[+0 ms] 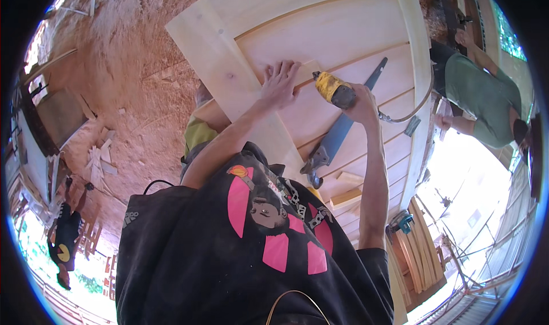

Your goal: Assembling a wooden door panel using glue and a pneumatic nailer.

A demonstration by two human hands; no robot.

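Note:
A large pale wooden panel (229, 73), with a frame and slats, lies in front of me. My left hand (280, 85) presses palm-down on it with fingers stretched out, beside a short strip of wood (307, 69). In my right hand (362, 105) is a yellow and black nail gun (333, 89), its nose pointing left toward that strip, a little apart from the left fingertips. An air hose (406, 118) runs off to the right from its handle end. Under my right forearm a hand saw (338, 132) with a blue blade lies slantwise across the slats.
Loose wood offcuts (346, 198) lie on the panel's near part. A small dark green piece (412, 126) sits near its right edge. A teal power tool (402, 221) stands by stacked boards (420, 250). One person (483, 93) is at the right, another (67, 233) far left. Sawdust covers the ground (134, 79).

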